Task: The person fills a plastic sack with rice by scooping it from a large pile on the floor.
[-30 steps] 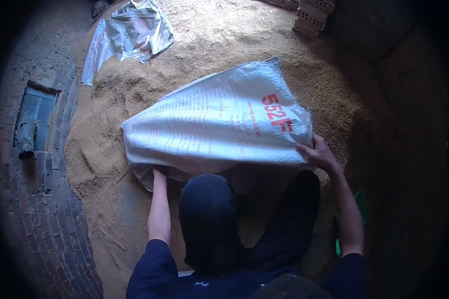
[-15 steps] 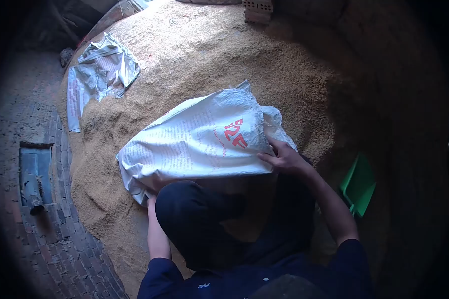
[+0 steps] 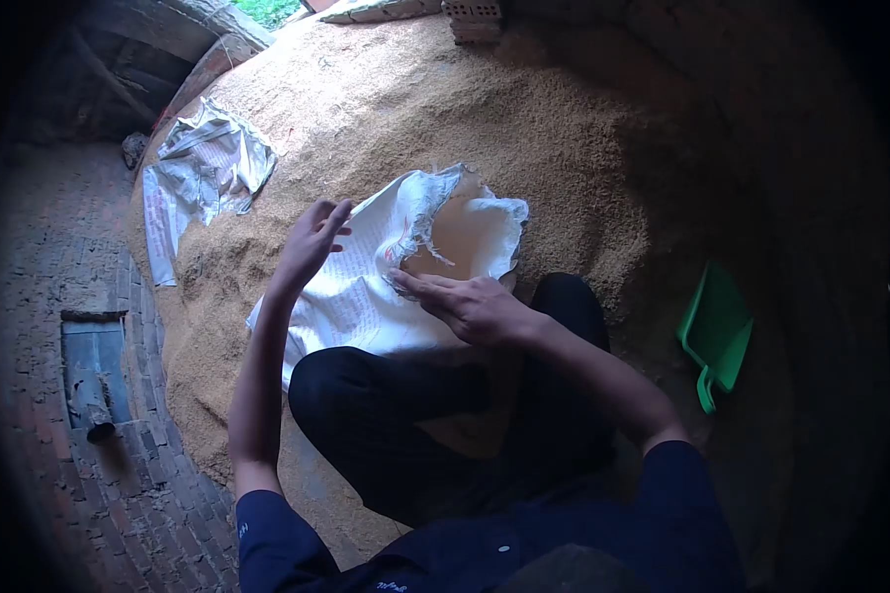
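Note:
A white woven sack (image 3: pixel 351 304) with printed lettering lies in front of my knees on the grain. Its frayed mouth is spread wide, showing the tan inside. My right hand (image 3: pixel 477 308) lies at the near rim of the mouth, fingers stretched out along it, thumb hidden. Above the sack's left part, my left hand (image 3: pixel 316 245) is raised with its fingers apart and nothing in them.
Loose golden grain (image 3: pixel 564 168) is heaped around the sack. A second crumpled sack (image 3: pixel 218 163) lies at the upper left. To the right is a green scoop (image 3: pixel 719 331); a hollow brick (image 3: pixel 475 22) stands at the back. Brick wall (image 3: pixel 99 494) borders the left.
My left hand has left the sack's bottom corner and risen to its upper side. My right hand has moved left along the mouth, which now gapes toward me. The sack has shortened in view.

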### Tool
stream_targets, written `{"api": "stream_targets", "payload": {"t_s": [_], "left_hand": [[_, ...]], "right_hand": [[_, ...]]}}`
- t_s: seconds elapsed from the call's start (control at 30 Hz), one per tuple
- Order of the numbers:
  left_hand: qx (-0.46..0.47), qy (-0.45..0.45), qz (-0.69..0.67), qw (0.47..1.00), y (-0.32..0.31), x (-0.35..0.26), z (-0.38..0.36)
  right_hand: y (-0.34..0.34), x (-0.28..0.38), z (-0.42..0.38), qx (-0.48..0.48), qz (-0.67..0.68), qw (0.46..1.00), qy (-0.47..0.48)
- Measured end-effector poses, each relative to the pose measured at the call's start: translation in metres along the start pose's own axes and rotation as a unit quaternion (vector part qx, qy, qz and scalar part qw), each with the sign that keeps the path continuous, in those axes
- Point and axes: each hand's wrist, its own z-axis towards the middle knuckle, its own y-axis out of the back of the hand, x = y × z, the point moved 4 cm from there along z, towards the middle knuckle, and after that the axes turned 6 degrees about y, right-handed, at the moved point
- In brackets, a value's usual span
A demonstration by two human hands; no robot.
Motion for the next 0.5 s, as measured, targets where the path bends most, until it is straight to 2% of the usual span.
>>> {"api": "stream_targets", "payload": {"t_s": [0.03,0.07,0.13,0.2,0.23,0.3,0.37,0.4,0.43,0.47,0.5], "left_hand": [[0.054,0.011,0.129,0.990,-0.026,-0.031,0.016],[0.056,-0.044,0.262,0.962,-0.054,-0.062,0.020],[0.083,-0.141,0.483,0.860,-0.105,-0.085,0.030],[0.173,-0.113,0.627,0.751,-0.137,-0.062,0.056],[0.160,-0.096,0.640,0.745,-0.147,-0.039,0.079],[0.122,-0.098,0.639,0.753,-0.143,-0.045,0.081],[0.068,-0.090,0.623,0.774,-0.132,-0.050,0.087],[0.050,-0.086,0.610,0.786,-0.127,-0.054,0.093],[0.034,-0.069,0.596,0.799,-0.122,-0.062,0.092],[0.018,-0.051,0.582,0.812,-0.117,-0.069,0.089],[0.018,-0.052,0.582,0.812,-0.117,-0.072,0.088]], "right_hand": [[0.000,0.003,0.001,-0.015,0.005,1.000,0.007],[0.000,0.007,0.002,-0.029,0.010,0.999,0.015],[0.001,0.007,-0.001,-0.020,-0.017,1.000,-0.011],[0.003,0.006,-0.010,-0.013,-0.043,0.998,-0.042],[0.007,0.006,-0.016,-0.041,-0.025,0.998,-0.040],[0.017,0.005,-0.025,-0.073,-0.009,0.997,-0.038],[0.019,-0.014,-0.037,0.061,0.099,0.965,-0.235],[0.020,-0.028,-0.040,0.058,0.099,0.965,-0.237],[0.016,-0.047,-0.038,0.027,0.258,0.945,-0.200],[0.014,-0.064,-0.034,-0.004,0.410,0.898,-0.157],[0.021,-0.079,-0.027,-0.005,0.410,0.898,-0.157]]}}
